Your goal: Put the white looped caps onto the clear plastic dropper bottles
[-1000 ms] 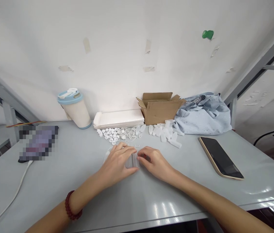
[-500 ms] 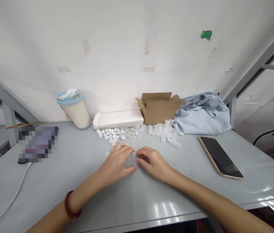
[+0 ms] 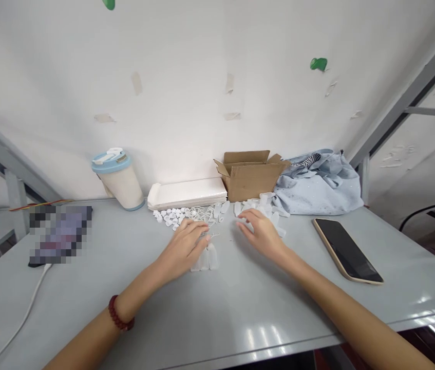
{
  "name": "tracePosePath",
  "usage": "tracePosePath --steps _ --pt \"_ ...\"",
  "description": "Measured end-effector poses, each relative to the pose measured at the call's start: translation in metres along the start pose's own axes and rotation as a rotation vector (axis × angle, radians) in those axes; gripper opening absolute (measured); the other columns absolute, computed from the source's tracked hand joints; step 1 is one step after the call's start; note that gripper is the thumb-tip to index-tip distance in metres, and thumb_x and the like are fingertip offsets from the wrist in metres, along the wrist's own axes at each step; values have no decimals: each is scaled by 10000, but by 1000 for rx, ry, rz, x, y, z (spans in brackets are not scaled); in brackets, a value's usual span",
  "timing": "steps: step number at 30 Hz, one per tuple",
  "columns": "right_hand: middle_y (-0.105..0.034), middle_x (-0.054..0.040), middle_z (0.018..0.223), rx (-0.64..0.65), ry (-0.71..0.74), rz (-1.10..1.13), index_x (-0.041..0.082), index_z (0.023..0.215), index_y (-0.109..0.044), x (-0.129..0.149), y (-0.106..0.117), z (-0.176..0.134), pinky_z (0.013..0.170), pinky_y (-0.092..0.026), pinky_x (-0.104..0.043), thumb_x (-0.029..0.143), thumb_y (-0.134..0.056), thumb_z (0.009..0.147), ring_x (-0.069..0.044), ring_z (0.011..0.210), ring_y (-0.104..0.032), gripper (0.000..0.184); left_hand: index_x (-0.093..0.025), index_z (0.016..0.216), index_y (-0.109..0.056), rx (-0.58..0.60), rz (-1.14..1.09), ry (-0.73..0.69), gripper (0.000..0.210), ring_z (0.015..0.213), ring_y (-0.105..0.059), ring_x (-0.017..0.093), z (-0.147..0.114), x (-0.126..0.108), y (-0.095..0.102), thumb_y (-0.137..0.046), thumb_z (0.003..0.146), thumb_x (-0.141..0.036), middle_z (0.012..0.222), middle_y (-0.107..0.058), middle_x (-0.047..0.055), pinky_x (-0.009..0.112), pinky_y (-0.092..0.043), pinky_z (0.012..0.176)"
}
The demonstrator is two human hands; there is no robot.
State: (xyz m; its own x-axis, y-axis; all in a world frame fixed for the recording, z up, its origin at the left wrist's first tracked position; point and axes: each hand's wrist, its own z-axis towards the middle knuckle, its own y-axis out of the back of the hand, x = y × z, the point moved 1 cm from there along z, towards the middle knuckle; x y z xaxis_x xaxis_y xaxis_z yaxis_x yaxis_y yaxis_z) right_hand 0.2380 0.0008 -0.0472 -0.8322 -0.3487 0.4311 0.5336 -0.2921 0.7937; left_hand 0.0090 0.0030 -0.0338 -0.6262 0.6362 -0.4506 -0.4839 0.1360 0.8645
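Observation:
Several translucent plastic pieces with rounded tops (image 3: 205, 261) lie side by side on the grey table. Over their upper left edge rests my left hand (image 3: 184, 251), its fingers stretched out and the thumb a little apart; part of the pieces is hidden under it. A thin white cord end shows just beyond the thumb. My right hand (image 3: 263, 237) is off to the right, fingers bent and spread from the thumb, with nothing seen between them. Close behind it is a loose pile of similar translucent pieces (image 3: 265, 205), partly covered by the hand.
White caps (image 3: 169, 216) and tangled white cords (image 3: 202, 213) lie before a stack of white packets (image 3: 188, 191). Along the wall stand a cup (image 3: 120, 182), an open cardboard box (image 3: 256, 181) and a light-blue cloth bag (image 3: 319, 187). A phone (image 3: 348, 252) lies at right.
My right hand has moved away from the plastic pieces, right and back towards the pile. My left hand has drawn slightly left, uncovering more of the row. The view has shifted a little.

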Motion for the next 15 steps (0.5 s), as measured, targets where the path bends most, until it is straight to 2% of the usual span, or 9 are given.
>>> tracePosePath --steps 2,6,11,15 --pt "-633 -132 1023 -28 11 -161 102 1002 -615 -14 4 7 792 -478 -354 145 -519 858 -252 961 -580 178 -160 1133 -577 -1 66 -23 359 1163 -387 268 7 3 -1 -304 965 -321 1265 -541 92 453 -361 964" --pt "-607 -158 1145 0 47 -253 95 1109 -585 -28 5 14 841 -445 -400 129 -486 867 -295 1080 -523 263 -185 1095 -601 57 184 -81 370 1184 -363 295 22 0 -3 -289 965 -335 1303 -521 80 475 -357 929" --pt "-526 -140 1315 105 221 -432 143 1229 -513 -25 -8 14 947 -334 -486 53 -354 900 -277 1224 -431 376 -171 986 -653 120 327 -110 412 1150 -395 310 41 -3 -4 -280 968 -346 1186 -588 93 472 -346 903" --pt "-510 -168 1311 140 216 -565 165 1246 -508 -22 -16 13 975 -247 -590 133 -383 922 -348 1255 -371 348 -172 938 -679 125 356 -99 480 1131 -405 305 46 -2 -2 -248 972 -382 1147 -596 106 462 -337 898"
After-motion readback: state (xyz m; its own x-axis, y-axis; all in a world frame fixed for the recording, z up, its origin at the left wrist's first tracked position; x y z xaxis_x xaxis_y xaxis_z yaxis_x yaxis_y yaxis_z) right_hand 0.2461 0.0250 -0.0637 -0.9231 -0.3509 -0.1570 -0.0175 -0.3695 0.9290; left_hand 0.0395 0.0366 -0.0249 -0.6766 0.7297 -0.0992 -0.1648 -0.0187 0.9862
